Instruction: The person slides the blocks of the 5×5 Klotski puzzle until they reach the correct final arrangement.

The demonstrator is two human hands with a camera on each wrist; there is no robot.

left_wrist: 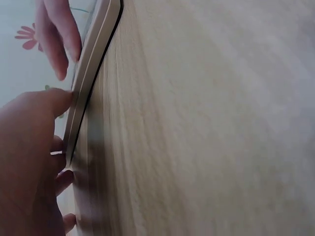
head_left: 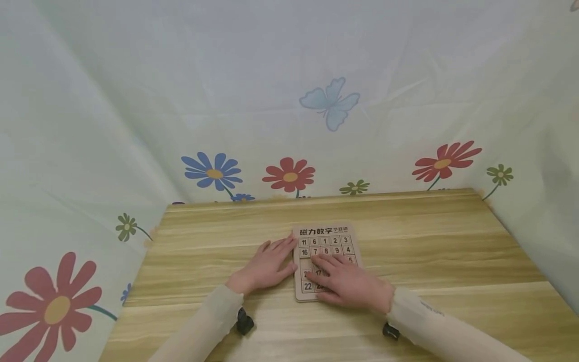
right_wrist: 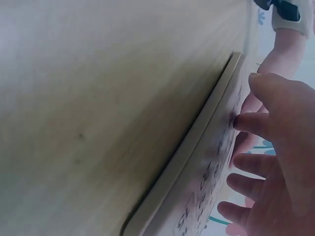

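A wooden number sliding puzzle (head_left: 323,228) lies flat on the table, its top rows reading 11, 6, 1, 2, 3 and 16, 7, 8, 9, 4. At its left side my left hand (head_left: 267,264) steadies the board; in the left wrist view the thumb touches the board's edge (left_wrist: 91,61). My right hand (head_left: 348,284) reaches over the lower right part, fingers spread above the number tiles and hiding many of them. One fingertip (right_wrist: 238,122) appears to touch the face in the right wrist view. An unfilled slot (head_left: 305,264) shows at the left of the third row.
The wood-grain table (head_left: 217,226) extends around the puzzle on all sides. A pale cloth with printed flowers and a butterfly (head_left: 331,103) hangs behind and beside it. Dark wrist devices (head_left: 245,322) sit under both sleeves.
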